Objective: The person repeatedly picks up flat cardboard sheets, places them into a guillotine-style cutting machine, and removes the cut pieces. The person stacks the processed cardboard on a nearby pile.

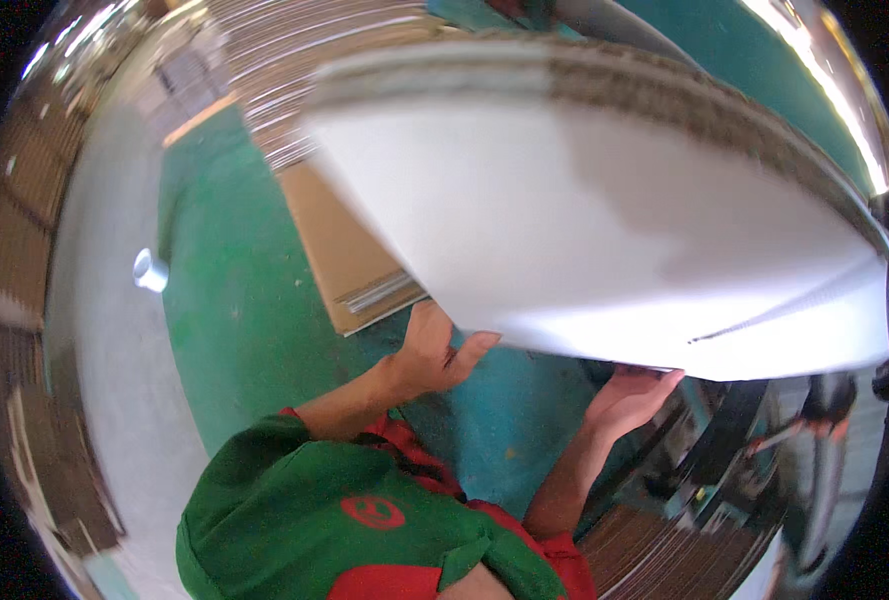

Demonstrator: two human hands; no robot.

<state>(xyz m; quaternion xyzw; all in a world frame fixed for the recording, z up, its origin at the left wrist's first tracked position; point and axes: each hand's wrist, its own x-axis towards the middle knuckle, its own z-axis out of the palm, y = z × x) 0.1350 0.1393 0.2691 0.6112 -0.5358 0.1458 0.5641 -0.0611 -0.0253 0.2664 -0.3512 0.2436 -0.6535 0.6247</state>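
White cardboard bundle (584, 220) ×1, edge in L fingers (474, 347) & R fingers (668, 384); 1 cup (149, 271), flr (234, 310).

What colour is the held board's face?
White; the board's face shows best in the head view.

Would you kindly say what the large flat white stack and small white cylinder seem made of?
Large flat white stack: probably smooth-faced corrugated cardboard, by its brown layered edge. Small white cylinder: perhaps plastic or paper, being pale and smooth-looking.

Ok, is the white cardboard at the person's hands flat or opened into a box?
Flat: the white cardboard shows one broad face and a layered edge, with no opening visible.
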